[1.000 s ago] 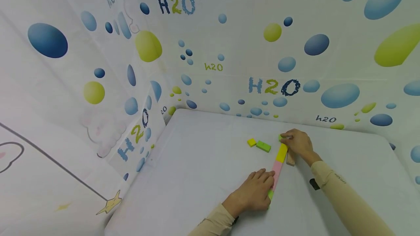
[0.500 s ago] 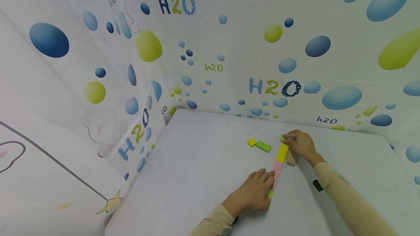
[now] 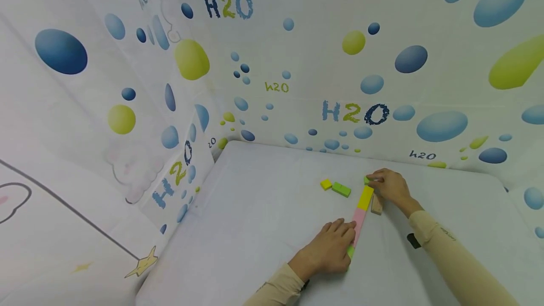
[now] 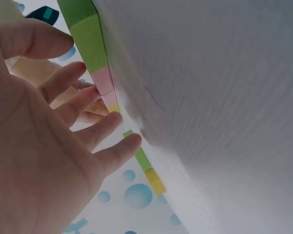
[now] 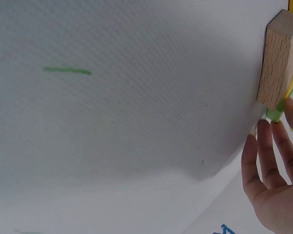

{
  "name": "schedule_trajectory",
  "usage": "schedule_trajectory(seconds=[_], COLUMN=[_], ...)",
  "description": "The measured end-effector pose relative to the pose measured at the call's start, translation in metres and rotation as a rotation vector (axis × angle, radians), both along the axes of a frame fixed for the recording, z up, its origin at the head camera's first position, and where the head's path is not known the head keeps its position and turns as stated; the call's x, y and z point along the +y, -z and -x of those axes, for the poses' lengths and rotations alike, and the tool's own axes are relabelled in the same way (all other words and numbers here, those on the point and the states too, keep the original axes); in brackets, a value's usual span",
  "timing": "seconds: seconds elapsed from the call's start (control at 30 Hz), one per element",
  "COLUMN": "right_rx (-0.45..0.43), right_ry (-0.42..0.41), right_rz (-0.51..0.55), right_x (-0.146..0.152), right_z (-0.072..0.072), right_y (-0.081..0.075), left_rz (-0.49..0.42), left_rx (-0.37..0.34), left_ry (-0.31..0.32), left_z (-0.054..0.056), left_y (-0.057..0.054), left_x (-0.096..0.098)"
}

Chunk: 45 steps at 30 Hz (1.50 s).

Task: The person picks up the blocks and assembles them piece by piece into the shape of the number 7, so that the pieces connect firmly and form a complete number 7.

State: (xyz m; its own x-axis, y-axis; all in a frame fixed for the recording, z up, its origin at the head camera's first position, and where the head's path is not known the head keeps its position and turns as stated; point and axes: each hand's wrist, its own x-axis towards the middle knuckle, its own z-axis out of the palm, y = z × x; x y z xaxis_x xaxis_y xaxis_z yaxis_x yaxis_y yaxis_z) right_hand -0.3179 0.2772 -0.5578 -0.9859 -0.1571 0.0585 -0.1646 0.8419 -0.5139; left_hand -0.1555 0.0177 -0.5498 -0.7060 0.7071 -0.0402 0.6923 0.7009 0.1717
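A straight row of blocks runs away from me: a green block [image 3: 350, 252] at the near end, pink blocks [image 3: 359, 218], then a yellow block [image 3: 365, 197]. My left hand [image 3: 329, 248] lies along the row's left side, its fingers mostly straight and its fingertips at the pink and near green parts. In the left wrist view the thumb is beside the green block [image 4: 90, 41]. At the far end, my right hand [image 3: 390, 187] pinches a small green block [image 3: 367, 180] between thumb and fingertips. A plain wooden block [image 3: 376, 205] stands against the row's right side.
Left of the row's far end lie a loose green block [image 3: 341, 189] and a small yellow block [image 3: 326, 184]. The white table [image 3: 238, 230] meets a printed white curtain [image 3: 297, 107] at the back and left. The right wrist view shows a green mark [image 5: 67, 70] on the white surface.
My right hand and the small green block have shifted slightly right, and that forearm has swung a little outward. The left hand and the other blocks look unmoved.
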Motion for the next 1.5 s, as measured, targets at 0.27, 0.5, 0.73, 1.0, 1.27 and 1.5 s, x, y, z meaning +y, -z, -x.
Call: schedule_trajectory(seconds=[0.27,0.5,0.73,1.0,1.27,1.5], right_rx=[0.019,0.036,0.043,0.027,0.015,0.017], right_ry=[0.002,0.009,0.016,0.014,0.022,-0.008], right_rz=[0.01,0.001,-0.004,0.004,0.015,0.018], right_x=[0.0,-0.001,-0.001,-0.004,-0.004,-0.002], right_z=[-0.005,-0.008,-0.009,-0.015,-0.014,-0.016], right_y=[-0.001,0.0,0.001,-0.005,-0.004,-0.006], left_rz=[0.003,0.001,-0.004,-0.009,-0.016,-0.011], left_rx=[0.003,-0.002,0.01,0.022,0.019,0.024], left_ry=[0.004,0.009,0.018,0.018,0.017,0.019], left_z=[-0.002,-0.005,-0.005,-0.005,-0.005,-0.006], left_y=[0.001,0.0,0.0,0.003,0.003,0.002], left_x=[-0.002,-0.006,-0.007,-0.007,-0.007,-0.007])
